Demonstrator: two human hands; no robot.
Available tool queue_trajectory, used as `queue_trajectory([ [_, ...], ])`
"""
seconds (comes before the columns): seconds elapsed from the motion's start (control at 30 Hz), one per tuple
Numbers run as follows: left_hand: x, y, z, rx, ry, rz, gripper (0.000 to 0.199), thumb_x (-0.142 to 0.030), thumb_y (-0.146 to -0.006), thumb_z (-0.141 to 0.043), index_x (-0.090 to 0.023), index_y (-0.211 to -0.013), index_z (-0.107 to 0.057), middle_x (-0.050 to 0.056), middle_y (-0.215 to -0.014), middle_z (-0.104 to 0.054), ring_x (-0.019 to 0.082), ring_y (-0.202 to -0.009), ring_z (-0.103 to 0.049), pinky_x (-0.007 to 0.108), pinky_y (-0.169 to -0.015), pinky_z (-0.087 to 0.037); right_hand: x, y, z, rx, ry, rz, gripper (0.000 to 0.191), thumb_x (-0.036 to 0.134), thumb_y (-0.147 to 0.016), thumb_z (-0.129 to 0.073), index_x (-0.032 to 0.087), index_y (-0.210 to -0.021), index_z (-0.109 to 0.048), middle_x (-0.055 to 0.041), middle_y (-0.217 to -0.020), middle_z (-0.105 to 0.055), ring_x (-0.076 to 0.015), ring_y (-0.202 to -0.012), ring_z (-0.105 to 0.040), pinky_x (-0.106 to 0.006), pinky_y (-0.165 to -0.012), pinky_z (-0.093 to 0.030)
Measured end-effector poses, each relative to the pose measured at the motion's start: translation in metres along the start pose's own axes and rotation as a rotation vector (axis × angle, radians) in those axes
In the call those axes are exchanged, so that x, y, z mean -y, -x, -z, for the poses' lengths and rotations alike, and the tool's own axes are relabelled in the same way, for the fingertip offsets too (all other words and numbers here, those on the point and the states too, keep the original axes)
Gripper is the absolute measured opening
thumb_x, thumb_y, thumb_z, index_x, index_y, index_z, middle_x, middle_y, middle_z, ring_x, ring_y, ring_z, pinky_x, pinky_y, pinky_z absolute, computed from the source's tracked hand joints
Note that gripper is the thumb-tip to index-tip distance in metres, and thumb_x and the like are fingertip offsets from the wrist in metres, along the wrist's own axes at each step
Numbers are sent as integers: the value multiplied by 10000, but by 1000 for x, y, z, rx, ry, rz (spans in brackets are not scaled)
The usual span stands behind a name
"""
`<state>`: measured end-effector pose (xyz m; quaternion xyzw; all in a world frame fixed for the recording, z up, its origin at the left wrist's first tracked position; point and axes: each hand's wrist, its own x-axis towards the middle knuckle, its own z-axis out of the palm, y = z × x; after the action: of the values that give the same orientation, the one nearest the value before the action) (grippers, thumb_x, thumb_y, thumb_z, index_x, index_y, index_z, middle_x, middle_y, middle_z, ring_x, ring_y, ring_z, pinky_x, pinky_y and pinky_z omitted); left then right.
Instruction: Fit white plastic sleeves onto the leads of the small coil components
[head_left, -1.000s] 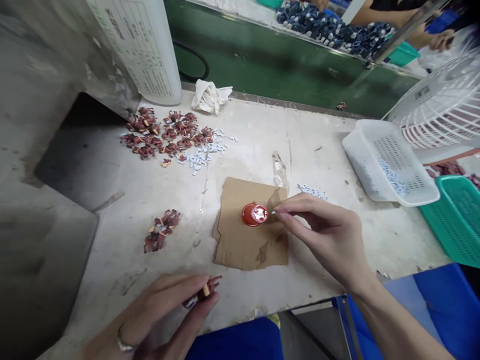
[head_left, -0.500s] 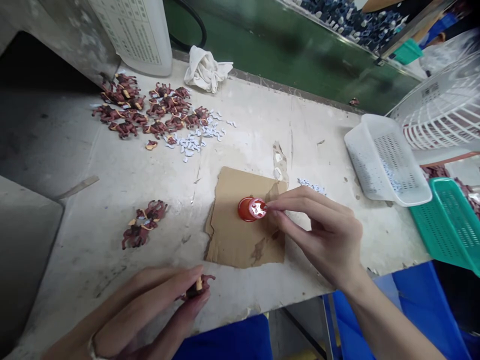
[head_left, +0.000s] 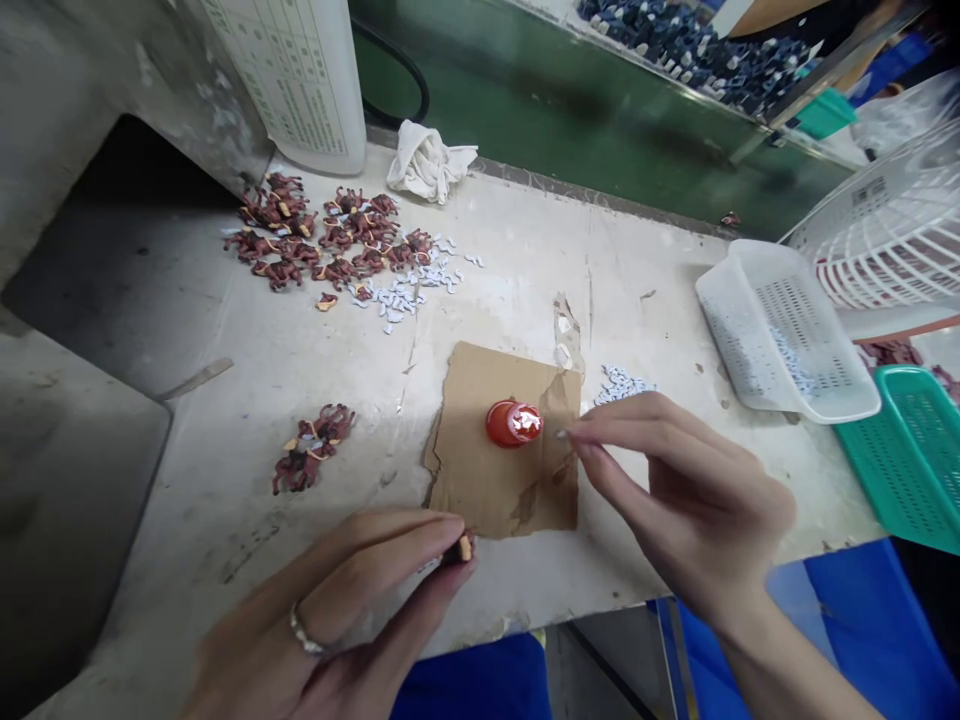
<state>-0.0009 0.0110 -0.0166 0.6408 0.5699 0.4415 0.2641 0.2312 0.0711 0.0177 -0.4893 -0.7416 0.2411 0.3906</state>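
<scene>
My left hand (head_left: 352, 590) pinches a small brown toy horse (head_left: 465, 548) with a tan patch, just off the cardboard's near edge; the fingers hide most of it. Closed in a pinch, my right hand (head_left: 675, 480) holds a tiny pale piece (head_left: 562, 434) above the right part of the cardboard (head_left: 480, 500). A small red cup (head_left: 504, 424) with a wet, glossy top stands on the cardboard, left of those fingertips and apart from them. A little heap of pale blue-grey pieces (head_left: 619, 384) lies behind my right hand.
Several brown toy horses (head_left: 360, 230) lie at the back left beside loose pale pieces (head_left: 397, 300). Two more horses (head_left: 311, 450) lie at the left. A white jug (head_left: 315, 90) and crumpled cloth (head_left: 427, 165) stand behind. White (head_left: 780, 330) and green baskets (head_left: 900, 460) are at the right.
My right hand has drawn back from the cup's top to the right, with the pale piece at its fingertips. My left hand has brought the toy horse rightward, nearer the cardboard.
</scene>
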Motion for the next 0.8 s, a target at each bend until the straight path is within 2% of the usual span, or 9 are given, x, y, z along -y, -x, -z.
queue_trajectory([
  [0.07, -8, -6, 0, 36, -33, -80, 209, -203, -893, -721, -293, -1078, -688, -121, -1031, -730, 21, -931, -701, 102, -898, -562, 12, 5, -2, 44, -97, -13, 317, -12, -882, -670, 237, -1061, -752, -32, -969, -755, -178, -896, -709, -317, -731, -591],
  [0.17, -14, -8, 0, 87, -16, -73, 200, -202, -910, -703, -289, -1086, -665, -126, -1040, -724, 3, -947, -697, 66, -906, -550, 27, 10, -8, 106, -282, -20, 286, -28, -874, -657, 187, -1033, -756, -48, -940, -759, -168, -874, -730, -282, -712, -627],
  [0.27, -13, -6, 2, 115, -5, -63, 227, -206, -903, -710, -296, -1105, -659, -122, -1064, -725, 17, -955, -707, 77, -888, -573, 35, 11, -16, 93, -381, -14, 261, -50, -866, -645, 135, -1006, -765, -78, -931, -767, -173, -876, -750, -270, -745, -653],
  [0.4, -16, -7, 1, 107, -8, -88, 225, -178, -898, -709, -269, -1100, -672, -94, -1058, -736, 34, -953, -716, 89, -881, -586, 35, 10, -22, 87, -416, -43, 239, -41, -878, -645, 123, -998, -770, -88, -941, -777, -166, -884, -755, -253, -765, -653],
  [0.57, -20, -12, -4, 23, -24, -105, 164, -149, -893, -703, -243, -1027, -691, -89, -992, -743, 18, -817, -710, 72, -852, -582, 33, 12, -24, 101, -435, -77, 193, -26, -887, -657, 99, -975, -775, -91, -913, -771, -147, -840, -746, -234, -740, -648],
  [0.7, -19, -12, -3, 42, -18, -141, 205, -129, -872, -724, -221, -1053, -697, -86, -1015, -743, 7, -854, -706, 42, -892, -550, 32, 13, -26, 101, -452, -81, 184, -26, -888, -664, 86, -984, -774, -97, -924, -766, -141, -851, -745, -216, -752, -642],
  [0.8, -19, -11, -3, 32, -28, -126, 208, -123, -861, -732, -225, -1041, -703, -88, -1018, -743, 14, -853, -709, 60, -895, -558, 31, 13, -27, 106, -446, -81, 179, -22, -893, -665, 86, -990, -770, -94, -930, -764, -135, -864, -747, -200, -765, -636],
])
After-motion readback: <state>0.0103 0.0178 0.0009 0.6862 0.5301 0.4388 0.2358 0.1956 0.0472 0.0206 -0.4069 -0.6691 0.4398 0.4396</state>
